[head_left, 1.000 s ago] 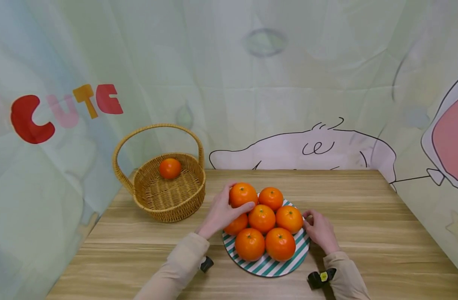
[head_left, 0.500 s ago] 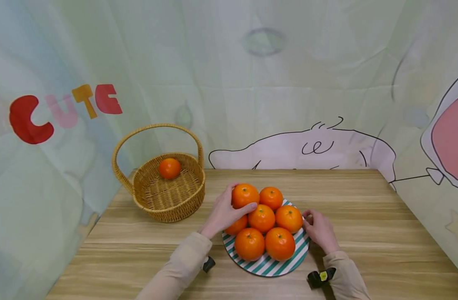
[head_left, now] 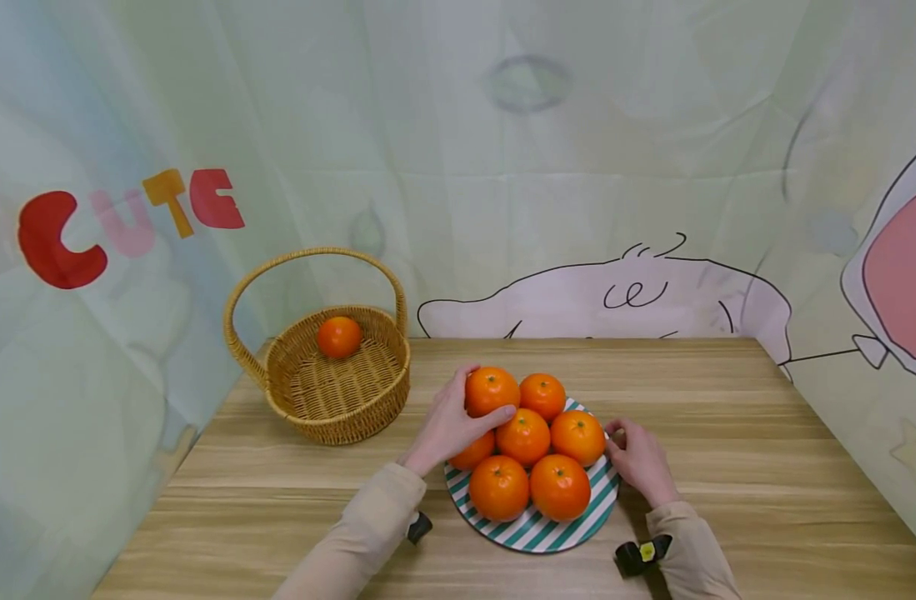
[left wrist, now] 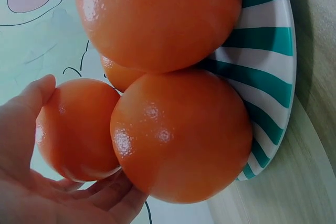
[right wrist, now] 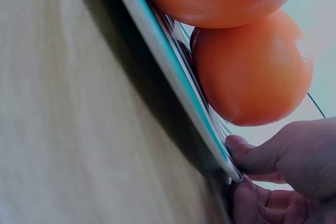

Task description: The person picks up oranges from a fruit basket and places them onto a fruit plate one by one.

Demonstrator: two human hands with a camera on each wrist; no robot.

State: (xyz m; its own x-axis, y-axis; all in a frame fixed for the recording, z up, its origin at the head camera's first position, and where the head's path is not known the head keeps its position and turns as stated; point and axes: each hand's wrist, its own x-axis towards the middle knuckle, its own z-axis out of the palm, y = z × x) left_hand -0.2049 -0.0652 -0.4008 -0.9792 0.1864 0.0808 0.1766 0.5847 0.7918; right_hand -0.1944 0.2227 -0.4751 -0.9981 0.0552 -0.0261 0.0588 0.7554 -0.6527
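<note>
My left hand [head_left: 448, 427] grips an orange [head_left: 492, 392] at the back left of the pile, with the thumb across its front side and the fingers behind it. In the left wrist view this orange [left wrist: 79, 129] sits between thumb and fingers, beside a larger-looking orange [left wrist: 181, 137]. Several more oranges [head_left: 523, 437] crowd the round plate [head_left: 606, 487], which has teal and white stripes. At the plate's right edge my right hand [head_left: 641, 462] pinches the rim. The right wrist view shows the thumb [right wrist: 247, 156] on top of the rim and fingers below it.
A wicker basket [head_left: 352, 412] with a tall arched handle stands at the back left, one orange [head_left: 340, 337] inside against its far wall. The wooden table [head_left: 743, 467] ends at a printed curtain [head_left: 458, 208] behind and at the sides.
My left hand and the orange it grips have shifted slightly to the right, closer to the neighbouring oranges. My right hand stays at the plate's rim.
</note>
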